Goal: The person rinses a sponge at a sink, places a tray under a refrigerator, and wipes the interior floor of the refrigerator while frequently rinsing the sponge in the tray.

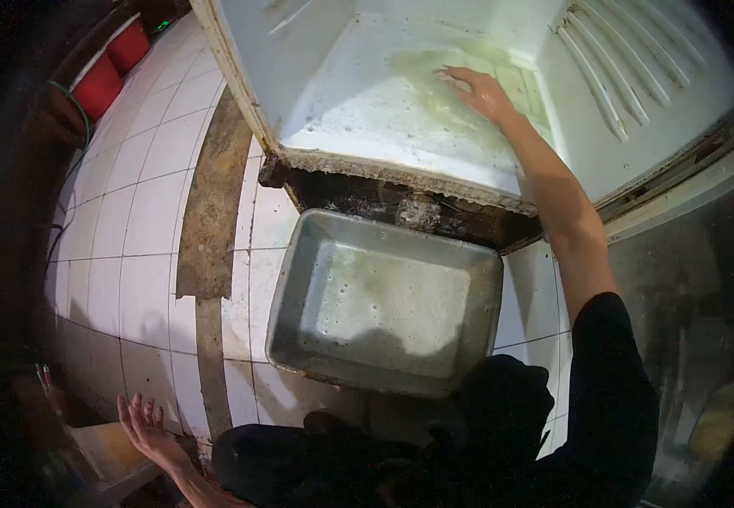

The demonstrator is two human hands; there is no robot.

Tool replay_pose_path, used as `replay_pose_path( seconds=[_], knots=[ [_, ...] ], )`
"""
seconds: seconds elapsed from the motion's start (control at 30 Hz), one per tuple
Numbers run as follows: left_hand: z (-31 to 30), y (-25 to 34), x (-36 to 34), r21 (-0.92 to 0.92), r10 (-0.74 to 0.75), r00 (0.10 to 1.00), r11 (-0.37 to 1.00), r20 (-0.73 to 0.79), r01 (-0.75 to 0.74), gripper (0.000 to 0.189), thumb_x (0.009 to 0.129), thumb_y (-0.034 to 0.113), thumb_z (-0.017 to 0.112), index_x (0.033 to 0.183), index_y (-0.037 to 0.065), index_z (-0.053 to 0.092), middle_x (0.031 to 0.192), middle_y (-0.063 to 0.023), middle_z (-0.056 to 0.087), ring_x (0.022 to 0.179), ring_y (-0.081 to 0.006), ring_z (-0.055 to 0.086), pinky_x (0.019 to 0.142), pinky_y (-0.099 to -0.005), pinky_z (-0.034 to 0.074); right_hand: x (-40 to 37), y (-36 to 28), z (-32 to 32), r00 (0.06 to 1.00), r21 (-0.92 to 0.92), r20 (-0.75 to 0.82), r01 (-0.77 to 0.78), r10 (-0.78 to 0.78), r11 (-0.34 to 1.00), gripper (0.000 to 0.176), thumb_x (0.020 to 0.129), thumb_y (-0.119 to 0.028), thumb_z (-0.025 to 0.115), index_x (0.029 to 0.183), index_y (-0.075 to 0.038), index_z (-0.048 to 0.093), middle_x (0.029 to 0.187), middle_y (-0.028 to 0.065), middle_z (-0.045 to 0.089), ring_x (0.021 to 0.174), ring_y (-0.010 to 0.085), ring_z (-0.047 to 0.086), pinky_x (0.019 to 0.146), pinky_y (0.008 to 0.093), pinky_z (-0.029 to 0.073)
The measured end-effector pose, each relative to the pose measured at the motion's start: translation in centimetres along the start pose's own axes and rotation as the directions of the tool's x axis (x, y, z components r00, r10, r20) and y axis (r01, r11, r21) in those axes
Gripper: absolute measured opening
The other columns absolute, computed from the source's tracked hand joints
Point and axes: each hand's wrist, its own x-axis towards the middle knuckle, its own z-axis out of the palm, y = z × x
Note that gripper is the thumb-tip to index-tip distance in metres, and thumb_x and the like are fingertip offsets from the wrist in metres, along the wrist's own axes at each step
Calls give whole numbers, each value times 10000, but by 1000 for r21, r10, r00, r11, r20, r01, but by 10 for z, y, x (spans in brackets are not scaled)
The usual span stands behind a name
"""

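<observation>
My right hand (479,93) reaches into a white, ribbed-walled cabinet like the inside of a fridge. Its fingers are bent together low over the cabinet floor (358,93), where a shallow yellowish-green liquid (507,80) lies. Something pale may be under the fingertips, but I cannot make it out. Below the cabinet's worn, rusty front edge sits a grey rectangular basin (492,296) holding cloudy liquid with a few bubbles. Off to the lower left, my left hand (147,432) is held away from the basin, fingers spread and nothing in them.
White floor tiles (147,229) surround the basin, with a brown strip (215,195) running along the left. Red containers (100,85) stand at the upper left. A dark, glossy panel (680,313) lies to the right. The cabinet's side wall (248,68) rises at the left of the opening.
</observation>
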Motion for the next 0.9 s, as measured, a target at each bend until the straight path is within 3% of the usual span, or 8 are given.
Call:
replay_pose_path(
  seconds=[0.13, 0.27, 0.43, 0.5, 0.6, 0.67, 0.8, 0.9],
  knots=[
    [16, 1, 12, -133, 43, 995, 991, 89, -31, 508, 979, 344, 500, 1420, 109, 403, 1214, -88, 578, 1035, -175, 576, 872, -329, 445, -27, -37, -6, 966, 285, 59, 224, -250, 932, 552, 928, -518, 483, 1292, -113, 574, 1369, 123, 530, 1229, 337, 524, 1080, 497, 380],
    [21, 0, 20, -191, 120, 986, 977, 112, -97, 520, 971, 346, 525, 1405, 85, 408, 1170, -101, 606, 964, -162, 611, 795, -300, 504, -82, -116, -35, 930, 352, 359, -55, -81, 935, 581, 919, -546, 493, 1308, -119, 560, 1367, 128, 530, 1272, 332, 488, 1083, 484, 377],
    [7, 39, 30, -98, 327, 943, 943, 69, -319, 482, 979, 298, 499, 1388, 58, 412, 1178, -111, 612, 979, -167, 611, 790, -288, 514, -176, -179, -7, 842, 55, 183, 506, -507, 861, 336, 949, -163, 508, 1278, -147, 575, 1360, 102, 535, 1266, 287, 501, 1077, 430, 405],
    [10, 58, 34, -103, 389, 911, 920, 138, -377, 479, 982, 297, 493, 1388, 55, 414, 1178, -116, 613, 976, -170, 613, 791, -287, 514, -226, -177, 53, 850, 284, 280, 370, -446, 884, 329, 961, -191, 497, 1273, -111, 565, 1358, 102, 532, 1225, 302, 533, 1062, 436, 415],
    [42, 97, 32, -152, 490, 838, 871, 238, -466, 470, 983, 282, 490, 1386, 51, 421, 1174, -126, 619, 961, -174, 624, 794, -286, 520, -290, -191, 133, 869, 146, 386, 274, -310, 951, 318, 953, -189, 517, 1252, -95, 568, 1312, 121, 563, 1155, 327, 574, 1017, 454, 444],
    [66, 120, 25, -153, 515, 807, 857, 289, -492, 464, 981, 269, 492, 1384, 49, 426, 1170, -132, 622, 949, -176, 633, 796, -286, 527, -300, -201, 162, 778, 194, 621, -35, -95, 980, 317, 946, -242, 539, 1209, -70, 574, 1185, 155, 619, 1023, 359, 615, 915, 462, 493],
    [103, 146, 7, -185, 558, 763, 829, 327, -527, 470, 962, 243, 529, 1362, 13, 437, 1140, -156, 633, 904, -182, 661, 788, -301, 553, -294, -217, 172, 827, 160, 553, 14, -101, 987, 345, 939, -303, 540, 1175, -54, 577, 1058, 188, 635, 909, 365, 621, 795, 441, 519],
    [131, 159, -11, -286, 511, 778, 857, 365, -429, 506, 939, 257, 568, 1341, -22, 440, 1124, -175, 636, 893, -187, 667, 788, -313, 561, -272, -226, 161, 664, 80, 747, -79, -7, 994, 381, 940, -352, 517, 1143, -37, 581, 1024, 198, 627, 872, 359, 617, 746, 451, 507]
  ],
)
